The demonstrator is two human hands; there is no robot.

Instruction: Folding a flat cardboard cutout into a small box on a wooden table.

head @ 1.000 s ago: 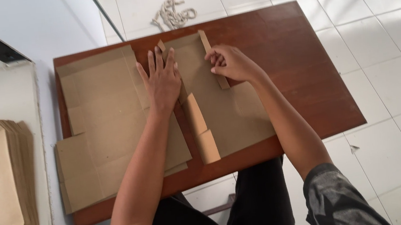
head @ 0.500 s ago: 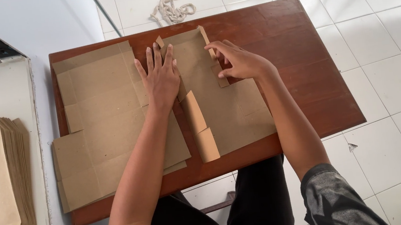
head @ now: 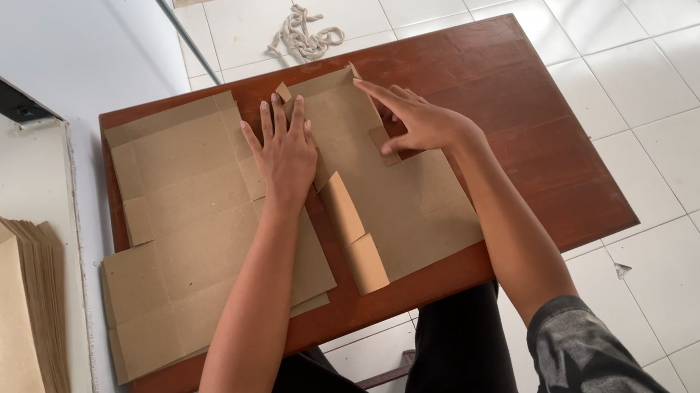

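Reddish-brown wooden table [head: 525, 115] with flat brown cardboard box blanks [head: 196, 231] (one partly folded [head: 385, 192]) on top.

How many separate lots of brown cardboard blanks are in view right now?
3: the flat brown cardboard blank under both hands on the table, a second flat cardboard blank at the table's left end, possibly layered, and a stack of folded cardboard blanks further left.

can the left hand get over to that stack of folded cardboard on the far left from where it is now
Probably yes. The left hand lies flat on the cardboard sheet, and nothing stands between it and the stack of folded cardboard beside the table.
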